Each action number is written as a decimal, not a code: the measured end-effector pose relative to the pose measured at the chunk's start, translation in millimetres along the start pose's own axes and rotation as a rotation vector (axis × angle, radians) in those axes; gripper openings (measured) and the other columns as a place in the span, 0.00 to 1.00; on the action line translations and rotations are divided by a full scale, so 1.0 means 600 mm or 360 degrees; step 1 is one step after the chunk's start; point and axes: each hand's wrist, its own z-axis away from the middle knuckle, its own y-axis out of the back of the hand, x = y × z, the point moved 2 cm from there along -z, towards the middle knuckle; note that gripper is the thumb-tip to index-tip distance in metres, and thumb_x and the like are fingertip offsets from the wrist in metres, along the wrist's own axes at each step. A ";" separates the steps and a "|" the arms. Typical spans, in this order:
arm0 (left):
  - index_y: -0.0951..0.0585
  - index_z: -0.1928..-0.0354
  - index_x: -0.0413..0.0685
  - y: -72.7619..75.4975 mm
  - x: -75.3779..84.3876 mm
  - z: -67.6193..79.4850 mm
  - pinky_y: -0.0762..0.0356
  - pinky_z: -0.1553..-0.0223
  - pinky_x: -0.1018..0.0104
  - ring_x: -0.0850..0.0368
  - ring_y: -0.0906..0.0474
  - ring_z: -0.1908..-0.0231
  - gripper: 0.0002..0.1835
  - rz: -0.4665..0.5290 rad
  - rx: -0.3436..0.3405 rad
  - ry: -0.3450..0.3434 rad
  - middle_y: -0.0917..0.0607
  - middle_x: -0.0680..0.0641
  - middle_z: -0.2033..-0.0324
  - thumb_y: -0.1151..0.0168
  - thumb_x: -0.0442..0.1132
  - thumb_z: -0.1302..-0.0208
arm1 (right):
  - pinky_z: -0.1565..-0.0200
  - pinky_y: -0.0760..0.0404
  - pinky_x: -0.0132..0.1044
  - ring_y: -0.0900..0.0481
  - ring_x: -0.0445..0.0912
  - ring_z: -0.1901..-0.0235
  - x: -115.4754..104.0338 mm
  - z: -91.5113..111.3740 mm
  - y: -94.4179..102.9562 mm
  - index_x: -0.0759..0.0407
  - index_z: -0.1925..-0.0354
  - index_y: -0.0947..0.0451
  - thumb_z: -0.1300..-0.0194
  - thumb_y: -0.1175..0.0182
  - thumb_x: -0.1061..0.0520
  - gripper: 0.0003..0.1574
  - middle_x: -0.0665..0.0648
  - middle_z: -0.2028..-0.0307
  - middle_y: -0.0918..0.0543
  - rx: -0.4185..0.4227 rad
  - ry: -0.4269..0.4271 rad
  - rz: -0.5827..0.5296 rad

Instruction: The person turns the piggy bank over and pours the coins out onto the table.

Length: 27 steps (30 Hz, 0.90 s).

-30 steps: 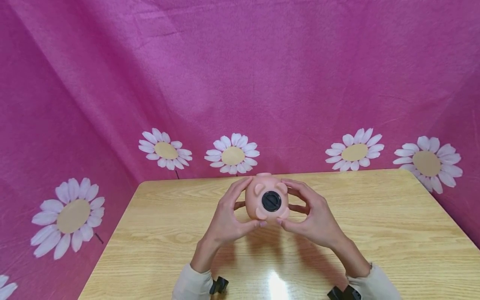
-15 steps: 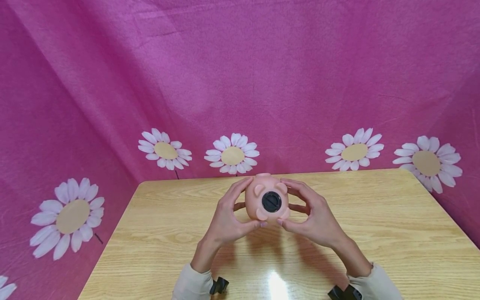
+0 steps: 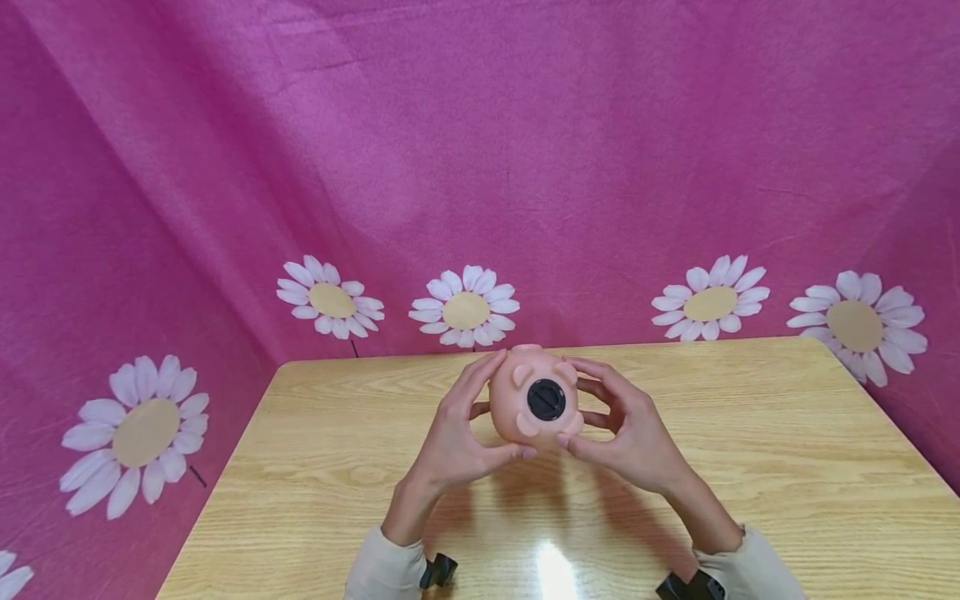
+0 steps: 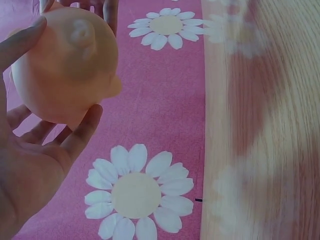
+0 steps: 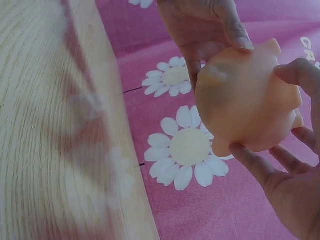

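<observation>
Both my hands hold a round pink piggy bank (image 3: 510,408) above the table, its underside turned toward me. Stubby feet surround a round black plug (image 3: 546,400) with a bar across it. My left hand (image 3: 457,446) grips the left side, thumb at the lower edge and fingers along the top and behind. On the opposite side my right hand (image 3: 633,437) grips it likewise, its thumb close to a lower foot. A small curled tail (image 4: 82,32) shows in the left wrist view. The right wrist view shows the piggy bank (image 5: 245,100) between both hands.
The light wooden table (image 3: 322,467) has its far edge against a magenta cloth (image 3: 525,167) printed with white daisies. A black strap mount (image 3: 438,571) sits at the left cuff, and another black mount (image 3: 690,586) at the right.
The piggy bank has tilted very slightly, so its black plug sits a little farther right and up. Both hands keep their hold in nearly the same place.
</observation>
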 end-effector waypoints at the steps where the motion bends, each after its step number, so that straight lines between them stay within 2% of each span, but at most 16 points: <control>1: 0.35 0.18 0.55 0.000 0.000 0.000 0.10 0.43 0.58 0.50 0.29 0.25 0.61 -0.0004 0.0007 -0.0008 0.29 0.51 0.23 0.11 0.37 0.54 | 0.44 0.09 0.37 0.19 0.37 0.34 0.001 0.000 0.000 0.62 0.26 0.29 0.46 0.24 0.75 0.51 0.52 0.31 0.21 0.0004 0.0000 -0.0007; 7: 0.32 0.19 0.52 0.000 0.000 0.000 0.09 0.45 0.58 0.49 0.26 0.28 0.58 -0.0044 0.0075 -0.0042 0.26 0.50 0.25 0.10 0.37 0.54 | 0.44 0.10 0.35 0.19 0.36 0.34 0.002 0.001 0.003 0.63 0.26 0.30 0.44 0.24 0.75 0.51 0.48 0.31 0.23 0.0018 -0.0066 -0.0018; 12: 0.31 0.20 0.52 0.003 0.000 0.000 0.10 0.44 0.58 0.50 0.24 0.31 0.57 -0.0087 0.0085 -0.0057 0.25 0.50 0.25 0.11 0.39 0.55 | 0.44 0.09 0.37 0.19 0.37 0.35 0.003 0.001 0.003 0.61 0.22 0.33 0.44 0.25 0.74 0.54 0.55 0.28 0.25 -0.0037 -0.0103 -0.0042; 16: 0.31 0.20 0.50 0.004 0.000 0.000 0.10 0.42 0.55 0.48 0.25 0.30 0.57 -0.0066 0.0074 -0.0080 0.26 0.47 0.24 0.12 0.38 0.54 | 0.47 0.08 0.40 0.18 0.38 0.37 0.004 -0.001 0.003 0.60 0.24 0.30 0.45 0.24 0.74 0.53 0.59 0.29 0.24 -0.0021 -0.0077 -0.0021; 22: 0.32 0.20 0.46 0.005 -0.002 -0.001 0.11 0.40 0.55 0.49 0.27 0.29 0.57 -0.0013 0.0083 -0.0088 0.28 0.45 0.23 0.12 0.36 0.53 | 0.49 0.08 0.39 0.18 0.38 0.37 0.003 -0.001 0.003 0.61 0.26 0.29 0.47 0.23 0.75 0.52 0.52 0.32 0.21 0.0036 -0.0071 -0.0020; 27: 0.33 0.19 0.47 0.006 -0.005 -0.001 0.11 0.41 0.56 0.48 0.27 0.30 0.58 0.0005 0.0071 -0.0070 0.29 0.44 0.23 0.12 0.35 0.54 | 0.49 0.08 0.38 0.19 0.39 0.37 0.005 0.000 0.000 0.62 0.26 0.30 0.47 0.24 0.77 0.52 0.47 0.32 0.22 0.0043 -0.0082 -0.0069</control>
